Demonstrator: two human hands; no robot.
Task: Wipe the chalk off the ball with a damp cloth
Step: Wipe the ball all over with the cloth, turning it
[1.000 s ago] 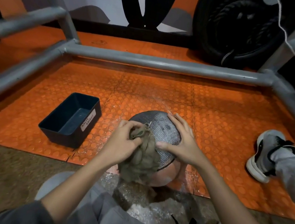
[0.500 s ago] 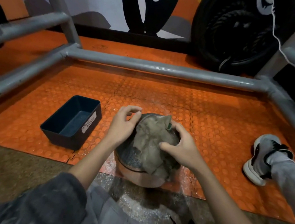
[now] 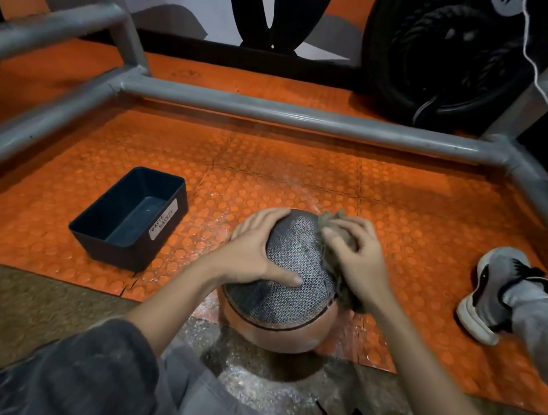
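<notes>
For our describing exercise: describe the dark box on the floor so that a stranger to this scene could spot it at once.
Start at the grey pipe frame bordering the orange studded mat. On that mat, left of the ball, stands a dark rectangular open-topped box. It alone bears a white label handwritten WASTE BASKET.

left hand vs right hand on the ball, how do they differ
The left hand lies bare on the left side of the ball; the right hand presses the cloth on its right side. The left hand's fingers are spread flat; the right hand's curl into the cloth. Both rest on the ball's upper half.
</notes>
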